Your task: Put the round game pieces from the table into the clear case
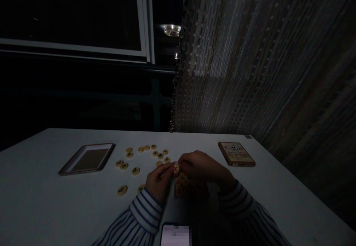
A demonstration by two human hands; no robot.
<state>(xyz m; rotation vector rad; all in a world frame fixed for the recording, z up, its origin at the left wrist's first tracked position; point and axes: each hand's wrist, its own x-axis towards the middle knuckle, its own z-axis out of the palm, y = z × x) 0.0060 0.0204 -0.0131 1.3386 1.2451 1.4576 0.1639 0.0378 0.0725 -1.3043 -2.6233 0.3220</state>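
Both hands meet over the middle of a white table (41,201). My left hand (159,181) and my right hand (200,166) pinch one round pale game piece (176,169) with a red mark between their fingertips. Just below it stands a stack or row of similar red-marked pieces (182,184), partly hidden by my hands. Several pale round pieces with dark marks (135,170) lie scattered on the table to the left. Both wrists wear blue-striped sleeves.
An open shallow box tray (87,158) lies at the left. A box lid with a printed picture (236,153) lies at the right. A lit phone screen (175,235) sits at the near edge. A beaded curtain (250,60) hangs behind; the room is dark.
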